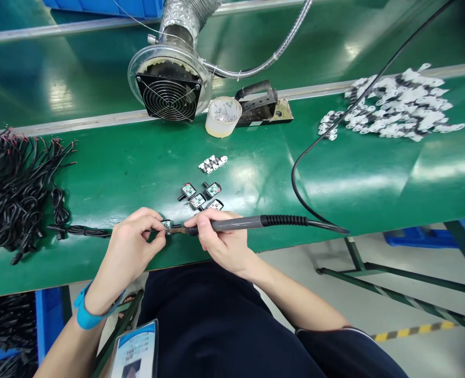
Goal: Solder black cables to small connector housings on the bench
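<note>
My right hand (226, 239) is closed around a grey and black soldering iron (240, 223). The iron's tip touches or almost touches a small circuit board in a black housing (166, 224). At that board's left side, my left hand (137, 239) has thumb and index finger pinched together; what lies between the fingertips is too small to make out. A black coiled cable (88, 231) runs toward the left hand from the left. Several more boards in black housings (197, 200) lie just beyond the hands, with a small white and dark strip (213, 164) behind them.
A fume extractor fan (169, 97), a tape roll (223, 116) and a metal stand (266, 105) are at the back. Black cables (11, 194) pile up at left, white parts (403, 105) at right. The iron's cord (295, 173) loops across the green table (256, 178).
</note>
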### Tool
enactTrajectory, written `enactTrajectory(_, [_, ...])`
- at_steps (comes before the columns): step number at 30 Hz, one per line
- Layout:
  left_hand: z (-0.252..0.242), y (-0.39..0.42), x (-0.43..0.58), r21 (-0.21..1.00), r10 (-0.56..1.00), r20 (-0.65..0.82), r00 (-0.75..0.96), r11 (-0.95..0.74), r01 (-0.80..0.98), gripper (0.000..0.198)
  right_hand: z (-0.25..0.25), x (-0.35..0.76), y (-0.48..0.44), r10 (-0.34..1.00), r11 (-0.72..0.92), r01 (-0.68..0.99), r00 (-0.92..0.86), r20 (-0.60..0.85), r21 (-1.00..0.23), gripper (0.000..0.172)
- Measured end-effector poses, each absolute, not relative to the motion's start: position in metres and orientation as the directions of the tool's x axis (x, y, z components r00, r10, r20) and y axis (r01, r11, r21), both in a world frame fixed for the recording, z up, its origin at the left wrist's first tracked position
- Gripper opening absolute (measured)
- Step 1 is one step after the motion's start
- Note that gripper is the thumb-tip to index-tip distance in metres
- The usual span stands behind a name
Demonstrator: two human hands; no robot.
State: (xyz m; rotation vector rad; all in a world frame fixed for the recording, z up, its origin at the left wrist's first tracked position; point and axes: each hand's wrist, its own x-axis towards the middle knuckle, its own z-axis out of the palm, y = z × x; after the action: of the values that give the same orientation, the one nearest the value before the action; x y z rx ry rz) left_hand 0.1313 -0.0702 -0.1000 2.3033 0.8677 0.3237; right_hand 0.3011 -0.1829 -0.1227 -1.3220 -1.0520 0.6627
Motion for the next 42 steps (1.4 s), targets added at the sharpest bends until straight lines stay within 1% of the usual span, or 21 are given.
enactTrajectory(5, [-0.1021, -0.0698, 0.13, 0.652, 0.66, -0.005, 0.752, -0.568, 0.502, 0.01, -0.1226, 0.3005, -0.1851, 0.85, 0.181, 0.148, 0.474, 0.231, -0.972, 0.034])
enactTrajectory(8, [-0.1041, -0.0696, 0.1291, 0.649, 0.66, -0.009, 0.752, -0.568, 0.506, 0.009, -0.1214, 0.302, -0.1867, 0.82, 0.204, 0.157, 0.512, 0.256, -0.966, 0.033])
enactTrajectory(13, [-0.1023, -0.0687, 0.13, 0.66, 0.647, -0.027, 0.762, -0.561, 0.5, 0.009, -0.1213, 0.3031, -0.1869, 0.825, 0.234, 0.145, 0.493, 0.275, -0.961, 0.03])
enactTrajectory(17, [-0.0994, -0.0689, 0.1313, 0.664, 0.647, -0.038, 0.762, -0.553, 0.503, 0.009, -0.1241, 0.3016, -0.1858, 0.847, 0.222, 0.126, 0.466, 0.255, -0.967, 0.03])
enactTrajectory(28, [-0.0987, -0.0692, 0.1302, 0.658, 0.627, -0.03, 0.778, -0.574, 0.487, 0.01, -0.1266, 0.3006, -0.184, 0.87, 0.182, 0.19, 0.427, 0.248, -0.965, 0.033])
enactTrajectory(34, [-0.0976, -0.0721, 0.1302, 0.631, 0.633, -0.052, 0.773, -0.579, 0.516, 0.011, -0.1249, 0.301, -0.1824, 0.87, 0.196, 0.197, 0.418, 0.263, -0.961, 0.03])
enactTrajectory(42, [-0.1005, -0.0709, 0.1298, 0.628, 0.63, -0.038, 0.776, -0.589, 0.509, 0.011, -0.1192, 0.3017, -0.1856, 0.838, 0.182, 0.144, 0.495, 0.23, -0.973, 0.032])
